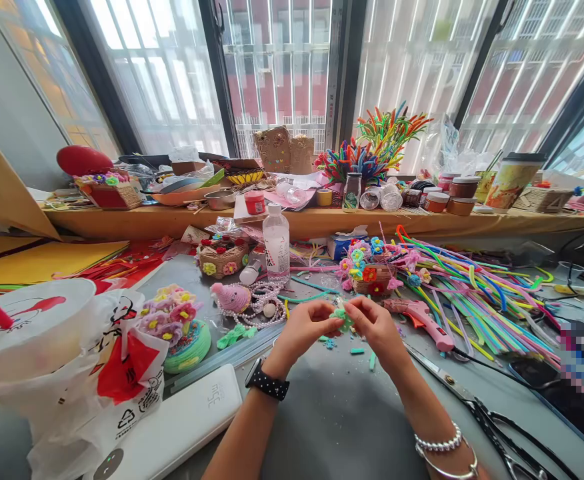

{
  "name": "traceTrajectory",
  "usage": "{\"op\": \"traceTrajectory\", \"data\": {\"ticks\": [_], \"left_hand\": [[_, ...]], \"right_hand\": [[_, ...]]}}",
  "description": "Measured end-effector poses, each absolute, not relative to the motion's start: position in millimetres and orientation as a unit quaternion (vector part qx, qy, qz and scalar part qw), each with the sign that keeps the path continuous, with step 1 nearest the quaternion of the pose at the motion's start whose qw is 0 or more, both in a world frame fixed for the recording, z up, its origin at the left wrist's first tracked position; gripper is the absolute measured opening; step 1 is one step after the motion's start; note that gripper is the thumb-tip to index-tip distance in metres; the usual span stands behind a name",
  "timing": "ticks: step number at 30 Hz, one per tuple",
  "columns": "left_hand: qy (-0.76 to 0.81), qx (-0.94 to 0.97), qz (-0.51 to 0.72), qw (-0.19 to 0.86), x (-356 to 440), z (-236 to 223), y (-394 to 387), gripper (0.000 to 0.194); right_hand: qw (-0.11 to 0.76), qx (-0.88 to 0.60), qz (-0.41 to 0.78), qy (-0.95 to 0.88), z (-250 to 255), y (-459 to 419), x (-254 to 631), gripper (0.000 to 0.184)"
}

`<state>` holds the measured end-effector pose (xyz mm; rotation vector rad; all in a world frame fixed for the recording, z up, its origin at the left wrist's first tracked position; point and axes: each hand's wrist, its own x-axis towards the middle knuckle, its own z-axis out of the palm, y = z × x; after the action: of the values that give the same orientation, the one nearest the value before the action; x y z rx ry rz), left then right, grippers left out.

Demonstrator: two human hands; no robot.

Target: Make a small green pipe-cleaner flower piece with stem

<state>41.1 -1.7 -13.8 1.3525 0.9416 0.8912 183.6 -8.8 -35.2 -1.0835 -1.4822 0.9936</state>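
Observation:
Just above the grey table, my left hand [309,325] and my right hand [369,320] meet at the fingertips. Both pinch a small light-green pipe-cleaner flower [341,320], partly hidden by the fingers. Beneath them lie short green offcuts [357,351]. Left of my left hand is a green pipe-cleaner bow [236,335], beside a pink crocheted piece [231,297] and strings of beads [268,308]. Close to my right hand rests a pink glue gun [422,320], its nozzle toward the fingers. Large scissors [472,397] lie open beside my right forearm.
A drink cup in a plastic bag [37,333], a white power bank [182,427] and a flower pot [187,347] stand at left. Behind are a water bottle [276,247] and flower baskets [375,277]. Pipe cleaners [492,300] spread across the right. A cluttered sill [197,223] runs behind.

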Motion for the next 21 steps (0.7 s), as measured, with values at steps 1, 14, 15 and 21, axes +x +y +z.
{"op": "traceTrajectory", "data": {"ticks": [1, 14, 15, 21], "left_hand": [[0.401, 0.587, 0.368, 0.600, 40.3, -13.6, -1.9, 0.029], [0.381, 0.623, 0.316, 0.606, 33.9, -13.0, -2.9, 0.023], [0.381, 0.625, 0.319, 0.602, 33.9, -13.0, -3.0, 0.022], [0.395, 0.634, 0.343, 0.569, 35.9, -14.2, -2.7, 0.020]], "right_hand": [[0.493, -0.441, 0.453, -0.598, -34.9, -7.4, 185.8, 0.029], [0.378, -0.356, 0.686, -0.509, -37.1, -7.9, 196.5, 0.030], [0.381, -0.358, 0.688, -0.504, -37.1, -7.7, 196.0, 0.030], [0.408, -0.366, 0.701, -0.456, -38.4, -7.9, 188.6, 0.029]]}}
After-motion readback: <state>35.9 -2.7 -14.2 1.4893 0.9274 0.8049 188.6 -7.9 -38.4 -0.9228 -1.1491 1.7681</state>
